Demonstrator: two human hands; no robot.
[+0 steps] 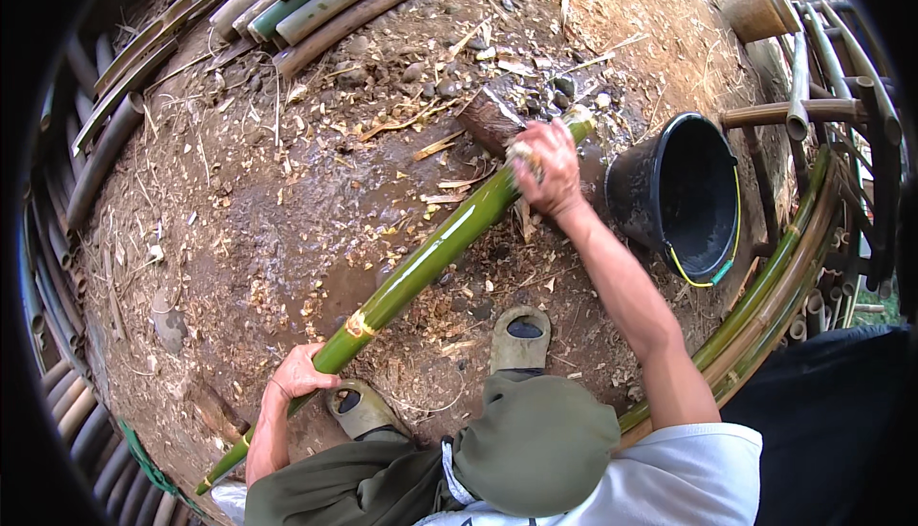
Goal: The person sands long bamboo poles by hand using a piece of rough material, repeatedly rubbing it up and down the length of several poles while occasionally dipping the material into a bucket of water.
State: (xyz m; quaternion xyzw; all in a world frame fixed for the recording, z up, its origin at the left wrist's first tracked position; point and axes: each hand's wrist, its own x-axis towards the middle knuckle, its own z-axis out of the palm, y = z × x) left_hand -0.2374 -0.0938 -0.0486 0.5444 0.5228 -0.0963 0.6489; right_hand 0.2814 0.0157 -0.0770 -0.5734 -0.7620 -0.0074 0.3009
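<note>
While pressing a pale, blurred wad (522, 163) onto the green pole (426, 251) with the right hand (553, 172), clasping it lower down with the left hand (302, 371), probably against rolling. Hands well apart, both closed: right on wad, left around pole. Laid slantwise from lower left to upper right of the frame, passing close by a log (486, 126), perhaps for support; contact impossible to tell. Placed at right, probably for easy reach: a bucket (631, 196). Reaching far forward with the right arm, elbow slightly bent; holding the left arm low, beside the thigh.
</note>
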